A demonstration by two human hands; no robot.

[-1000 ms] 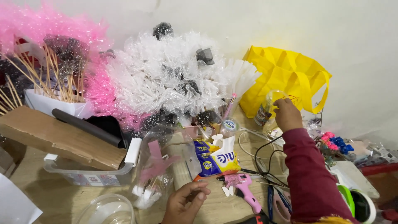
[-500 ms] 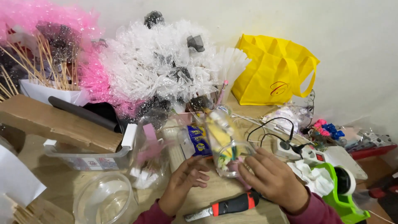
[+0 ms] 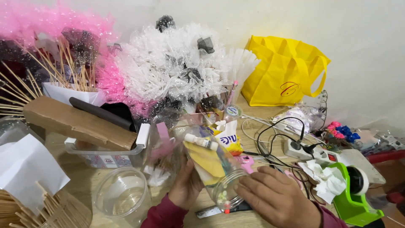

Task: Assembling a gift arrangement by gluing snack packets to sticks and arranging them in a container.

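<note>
While both your hands cradle the clear plastic jar (image 3: 215,171) low over the wooden table (image 3: 80,169), it lies tilted, its mouth toward you; no lid shows on it. Your left hand (image 3: 185,185) wraps its side, and your right hand (image 3: 276,196), fingers curled, rests at its rim. Inside are a yellow sheet and a white tube. The clear round tub (image 3: 122,196) beside it looks empty.
</note>
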